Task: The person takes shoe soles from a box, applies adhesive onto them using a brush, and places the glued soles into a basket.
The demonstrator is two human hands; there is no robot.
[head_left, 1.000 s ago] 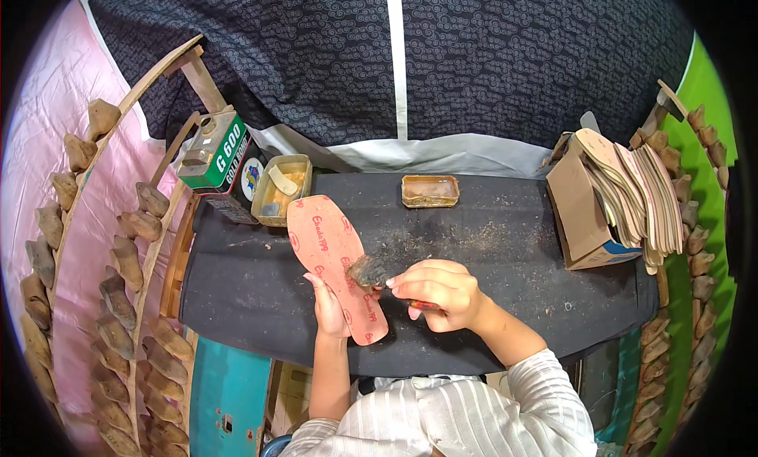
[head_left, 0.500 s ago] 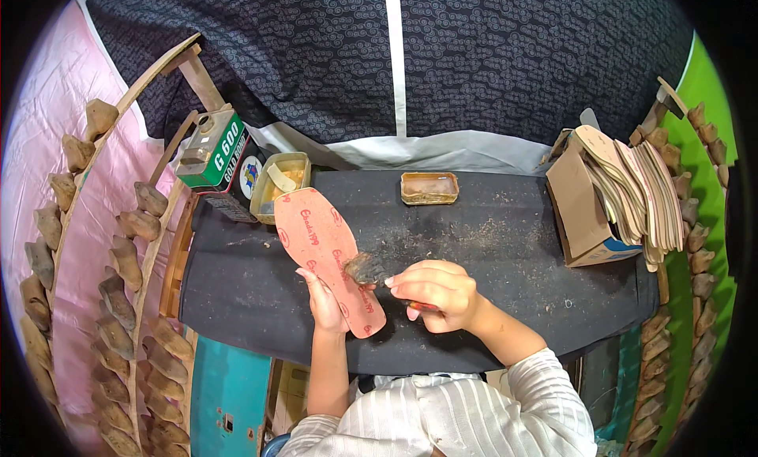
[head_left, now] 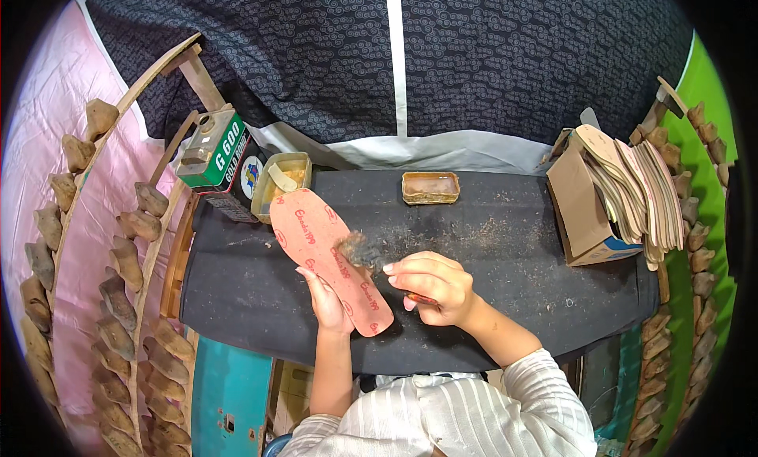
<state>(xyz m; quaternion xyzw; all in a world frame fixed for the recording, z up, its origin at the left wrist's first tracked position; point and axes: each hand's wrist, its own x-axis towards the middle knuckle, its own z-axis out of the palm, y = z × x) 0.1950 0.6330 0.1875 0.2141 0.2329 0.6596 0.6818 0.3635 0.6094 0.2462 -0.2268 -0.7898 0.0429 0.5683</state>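
Observation:
A pinkish-red insole board (head_left: 316, 240) lies tilted over the dark worktable (head_left: 513, 244), held from beneath by my left hand (head_left: 325, 299). My right hand (head_left: 430, 285) grips a brush (head_left: 362, 252), whose dark bristles press on the insole's middle. The brush handle shows under my right fingers. My left fingers curl around the insole's near edge.
A rectangular yellow tin of glue (head_left: 280, 184) and a green can (head_left: 212, 149) stand at the table's back left. A small shallow tin (head_left: 430, 187) sits at the back centre. A cardboard box with stacked insoles (head_left: 624, 192) stands right. Wooden shoe lasts (head_left: 126, 259) hang on racks on both sides.
The insole has tilted and shifted slightly left in my left hand, and the brush has moved up along its surface.

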